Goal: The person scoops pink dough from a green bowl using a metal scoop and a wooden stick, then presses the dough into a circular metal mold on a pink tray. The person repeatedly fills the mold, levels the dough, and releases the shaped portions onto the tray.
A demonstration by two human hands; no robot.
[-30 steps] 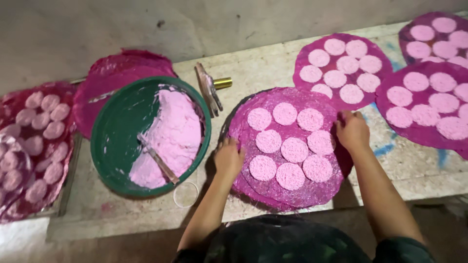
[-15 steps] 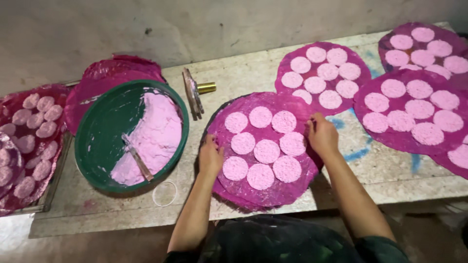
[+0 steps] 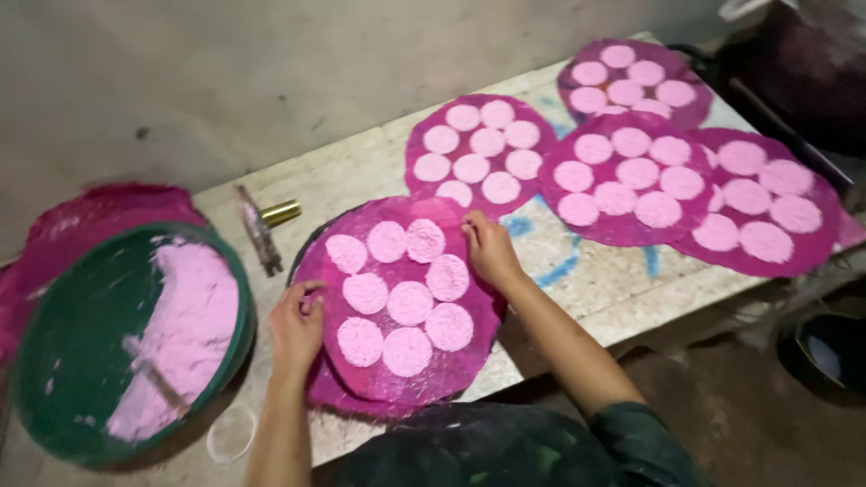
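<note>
Lying at the far left: a magenta sheet (image 3: 99,203), partly covered by a round green basin (image 3: 63,361). Holding inside the basin a heap of pale pink powder (image 3: 185,334), with a thin stick (image 3: 149,370) resting in it. Sitting just below the basin's rim on the desk (image 3: 361,171): a small clear ring (image 3: 232,435). Lying above and to the right of the basin: a narrow powder-stained tool (image 3: 257,239) with a brass-coloured end (image 3: 280,213).

Gripping the left edge of the near round magenta mat (image 3: 469,338) with the left hand (image 3: 296,326), fingers curled over the rim, grip clenched on the mat. Resting in front of the person, at the desk's near edge, the mat carrying eight pale pink discs (image 3: 410,302) in a cluster. Pinching the mat's upper right rim with the right hand (image 3: 490,252), fingertips pressing down beside the top discs, grip closed on the mat.

Lying further right along the desk: four more magenta mats (image 3: 622,225), overlapping one another, each bearing similar pink discs. Showing between the near mat and those mats: blue marks (image 3: 559,269) on the desk surface. Standing on the floor at the far right: a dark bucket (image 3: 825,356).
</note>
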